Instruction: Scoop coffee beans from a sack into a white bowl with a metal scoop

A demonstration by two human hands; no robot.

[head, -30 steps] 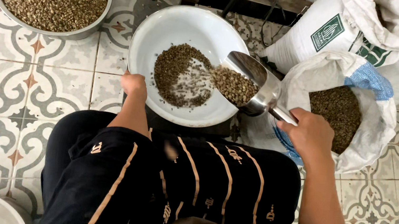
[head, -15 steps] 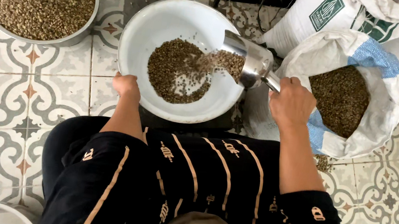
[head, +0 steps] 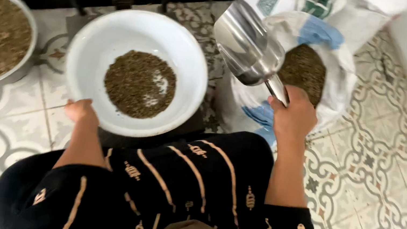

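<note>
Patterned floor tiles (head: pixel 397 161) underlie everything; left hand (head: pixel 81 110) grips the white bowl (head: pixel 142 34), right hand (head: pixel 295 115) clenches the metal scoop (head: pixel 247 42).

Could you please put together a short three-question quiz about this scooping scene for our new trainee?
1. True or false: the metal scoop is lying inside the white basin.
2. Which hand grips the scoop's handle: A) left hand, B) right hand?
3. Fill in: the left hand holds the white basin by its ____.

Key
1. False: the right hand holds it up in the air, between the basin and the open sack.
2. B.
3. Rim, at the near edge; a patch of brown grain lies in the basin's middle.
</note>
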